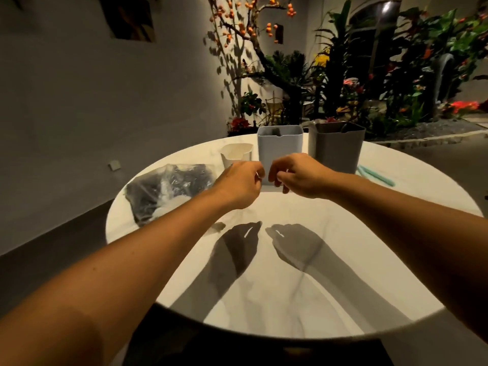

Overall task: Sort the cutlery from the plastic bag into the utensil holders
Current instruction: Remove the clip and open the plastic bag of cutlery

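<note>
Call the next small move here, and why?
Probably bring the left hand to the plastic bag at its left and draw out a piece. Both hands hover mid-table with fingers curled; what they pinch, if anything, is too small to tell. The bag looks full; the blue-grey holder stands just behind the right hand.

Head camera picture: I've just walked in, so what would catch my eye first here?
First, the two bare hands, left hand and right hand, raised close together over the round white table, fingers curled, casting sharp shadows. Behind them stand a blue-grey utensil holder, a dark grey one to its right and a small white one to its left. A crumpled plastic bag lies at the table's left.
</note>
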Motion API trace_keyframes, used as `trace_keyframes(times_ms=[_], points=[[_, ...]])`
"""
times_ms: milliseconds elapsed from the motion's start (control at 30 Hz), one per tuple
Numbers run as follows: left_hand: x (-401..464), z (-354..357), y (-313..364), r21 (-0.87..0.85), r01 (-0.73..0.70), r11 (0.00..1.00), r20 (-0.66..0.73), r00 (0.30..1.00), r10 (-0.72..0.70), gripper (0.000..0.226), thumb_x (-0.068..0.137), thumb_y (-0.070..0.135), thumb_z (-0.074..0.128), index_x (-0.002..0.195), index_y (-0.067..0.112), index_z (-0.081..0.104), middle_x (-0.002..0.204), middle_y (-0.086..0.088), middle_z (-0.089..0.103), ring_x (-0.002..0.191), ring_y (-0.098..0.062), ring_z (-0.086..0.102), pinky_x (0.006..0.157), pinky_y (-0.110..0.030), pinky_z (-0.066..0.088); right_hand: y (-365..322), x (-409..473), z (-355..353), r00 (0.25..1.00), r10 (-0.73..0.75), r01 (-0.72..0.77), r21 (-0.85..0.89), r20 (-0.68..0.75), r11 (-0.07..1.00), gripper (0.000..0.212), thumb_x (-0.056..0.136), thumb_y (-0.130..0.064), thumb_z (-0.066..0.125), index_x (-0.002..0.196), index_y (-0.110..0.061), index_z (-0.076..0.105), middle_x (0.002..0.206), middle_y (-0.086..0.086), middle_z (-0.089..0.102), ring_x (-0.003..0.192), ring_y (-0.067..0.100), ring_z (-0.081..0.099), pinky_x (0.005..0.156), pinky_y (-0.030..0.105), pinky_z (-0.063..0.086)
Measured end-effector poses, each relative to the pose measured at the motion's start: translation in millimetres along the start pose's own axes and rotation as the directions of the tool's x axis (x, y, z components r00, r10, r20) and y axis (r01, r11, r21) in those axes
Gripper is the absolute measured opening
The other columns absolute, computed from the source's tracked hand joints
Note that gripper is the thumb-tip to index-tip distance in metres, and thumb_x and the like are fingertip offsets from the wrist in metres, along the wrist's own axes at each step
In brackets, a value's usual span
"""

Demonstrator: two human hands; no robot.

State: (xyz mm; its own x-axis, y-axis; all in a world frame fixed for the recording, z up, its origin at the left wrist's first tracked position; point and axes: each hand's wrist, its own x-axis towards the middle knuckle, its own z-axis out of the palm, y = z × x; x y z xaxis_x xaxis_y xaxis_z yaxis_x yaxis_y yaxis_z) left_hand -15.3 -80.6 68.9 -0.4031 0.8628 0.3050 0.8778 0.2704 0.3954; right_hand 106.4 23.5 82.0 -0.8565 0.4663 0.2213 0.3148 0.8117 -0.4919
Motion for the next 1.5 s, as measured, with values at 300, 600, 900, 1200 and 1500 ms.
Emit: trace_keyframes(times_ms=[300, 600, 900, 1200, 1500], points=[[-49, -42, -72, 0.053, 0.099, 0.994, -0.117, 0.989, -0.092, 0.027, 0.097, 0.004, 0.057, 0.118, 0.019, 0.066, 0.119, -0.002, 0.064, 0.104, -0.021, 0.059, 0.095, -0.04, 0.055, -64, 27, 53, 0.974, -0.137, 0.148, -0.053, 0.178, 0.988, 0.02, 0.097, -0.015, 0.058, 0.113, -0.018, 0.069, 0.115, -0.001, 0.067, 0.096, 0.012, 0.062, 0.082, 0.022, 0.051], [-74, -58, -124, 0.039, 0.209, 0.977, -0.115, 0.972, -0.203, 0.027, 0.097, 0.015, 0.062, 0.124, 0.016, 0.061, 0.122, -0.003, 0.061, 0.111, -0.022, 0.057, 0.1, -0.041, 0.05, -91, 49, 94, 0.948, -0.31, 0.319, -0.201, 0.073, 0.926, 0.031, 0.094, -0.024, 0.062, 0.124, -0.022, 0.051, 0.134, 0.0, 0.048, 0.11, 0.014, 0.046, 0.091, 0.025, 0.043], [-75, -44, -149, 0.216, 0.27, 0.938, 0.12, 0.946, -0.3, 0.035, 0.082, 0.033, 0.078, 0.112, 0.025, 0.064, 0.11, -0.001, 0.064, 0.098, -0.026, 0.062, 0.085, -0.042, 0.057, -85, 56, 112, 0.919, -0.361, 0.393, -0.407, 0.157, 0.824, 0.07, 0.094, -0.038, 0.061, 0.153, -0.03, 0.024, 0.15, 0.005, 0.039, 0.131, 0.027, 0.043, 0.102, 0.037, 0.044], [-70, -57, -152, 0.297, 0.151, 0.943, -0.07, 0.988, -0.137, 0.024, 0.091, 0.04, 0.069, 0.08, 0.023, 0.056, 0.088, 0.002, 0.058, 0.098, -0.022, 0.049, 0.085, -0.036, 0.04, -67, 55, 101, 0.995, -0.033, 0.075, -0.466, 0.096, 0.882, 0.022, 0.094, -0.034, 0.059, 0.109, -0.019, 0.062, 0.094, 0.002, 0.06, 0.084, 0.021, 0.057, 0.071, 0.031, 0.049], [-55, -58, -148, 0.291, 0.071, 0.954, 0.213, 0.967, -0.137, 0.041, 0.074, 0.044, 0.085, 0.066, 0.017, 0.056, 0.066, 0.001, 0.054, 0.063, -0.019, 0.05, 0.058, -0.031, 0.042, -47, 47, 98, 0.775, -0.632, 0.537, -0.557, 0.029, 0.633, 0.038, 0.084, -0.022, 0.074, 0.121, -0.022, 0.064, 0.12, 0.009, 0.059, 0.101, 0.025, 0.057, 0.08, 0.034, 0.057]])
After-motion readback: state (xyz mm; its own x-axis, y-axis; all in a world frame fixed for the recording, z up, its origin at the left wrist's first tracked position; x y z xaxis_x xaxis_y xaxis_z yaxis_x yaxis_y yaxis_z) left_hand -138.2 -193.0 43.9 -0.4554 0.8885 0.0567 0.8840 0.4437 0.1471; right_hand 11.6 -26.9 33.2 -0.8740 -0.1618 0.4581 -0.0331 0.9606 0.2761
